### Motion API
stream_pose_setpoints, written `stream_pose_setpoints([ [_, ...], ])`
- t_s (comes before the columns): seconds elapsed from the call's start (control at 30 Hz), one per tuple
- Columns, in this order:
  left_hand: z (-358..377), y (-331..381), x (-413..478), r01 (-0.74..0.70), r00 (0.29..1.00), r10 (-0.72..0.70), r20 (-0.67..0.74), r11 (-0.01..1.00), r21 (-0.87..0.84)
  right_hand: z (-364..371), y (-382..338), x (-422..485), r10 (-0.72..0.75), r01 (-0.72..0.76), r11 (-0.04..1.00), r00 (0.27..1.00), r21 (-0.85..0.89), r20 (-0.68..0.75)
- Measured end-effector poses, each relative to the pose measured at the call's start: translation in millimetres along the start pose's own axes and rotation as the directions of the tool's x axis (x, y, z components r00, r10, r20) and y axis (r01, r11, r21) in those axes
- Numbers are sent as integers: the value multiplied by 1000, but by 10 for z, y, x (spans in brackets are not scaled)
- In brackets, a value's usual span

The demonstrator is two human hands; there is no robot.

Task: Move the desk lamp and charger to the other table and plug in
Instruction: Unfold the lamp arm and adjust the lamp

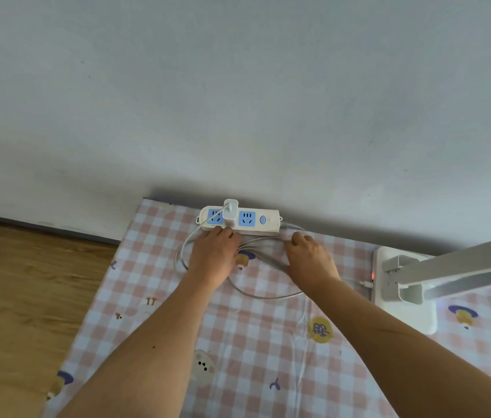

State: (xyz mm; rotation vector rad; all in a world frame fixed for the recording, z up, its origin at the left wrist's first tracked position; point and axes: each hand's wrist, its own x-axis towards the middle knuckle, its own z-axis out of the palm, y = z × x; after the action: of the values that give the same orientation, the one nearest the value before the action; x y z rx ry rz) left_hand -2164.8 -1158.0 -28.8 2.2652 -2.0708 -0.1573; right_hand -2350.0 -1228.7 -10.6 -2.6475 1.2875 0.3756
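A white power strip (265, 220) with blue sockets lies at the table's far edge against the wall. A white charger (230, 213) stands plugged into it, its thin cable running left and looping down. My left hand (214, 254) rests against the strip's near edge, fingers over a bundle of grey cable (264, 251). My right hand (309, 256) grips the same cable bundle at its right end. The white desk lamp (404, 285) stands on the right, a small red light lit on its base, with a cable plugged into its left side.
The table wears a pink-and-white checked cloth (238, 342) with cartoon prints. A grey wall (238, 101) rises right behind it. Wooden floor (27, 297) lies to the left of the table. The lamp's arm (464, 263) reaches out over the right side.
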Motion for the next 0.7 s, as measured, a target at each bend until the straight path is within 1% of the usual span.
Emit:
stream_pose_setpoints([
  [0.1,-20,79,-29,-57,998,56,-14,998,-32,9,20,-38,34,-31,998,998,62,-51],
  [0.2,-49,152,-18,-73,995,68,-70,995,-73,-23,35,-96,54,-30,990,983,138,-175],
  [0.33,-144,278,24,-108,989,98,-109,990,-90,-122,58,-196,135,-50,964,938,261,-319],
  [0.5,-327,595,113,-158,980,134,-144,973,-171,-219,156,-422,203,-14,923,867,384,-455],
  [0.6,-389,866,171,-214,969,174,-178,947,-241,-302,248,-603,282,-32,901,801,433,-528],
  [0.7,-436,1162,253,-241,967,199,-162,918,-315,-376,393,-803,358,-61,885,725,462,-588],
])
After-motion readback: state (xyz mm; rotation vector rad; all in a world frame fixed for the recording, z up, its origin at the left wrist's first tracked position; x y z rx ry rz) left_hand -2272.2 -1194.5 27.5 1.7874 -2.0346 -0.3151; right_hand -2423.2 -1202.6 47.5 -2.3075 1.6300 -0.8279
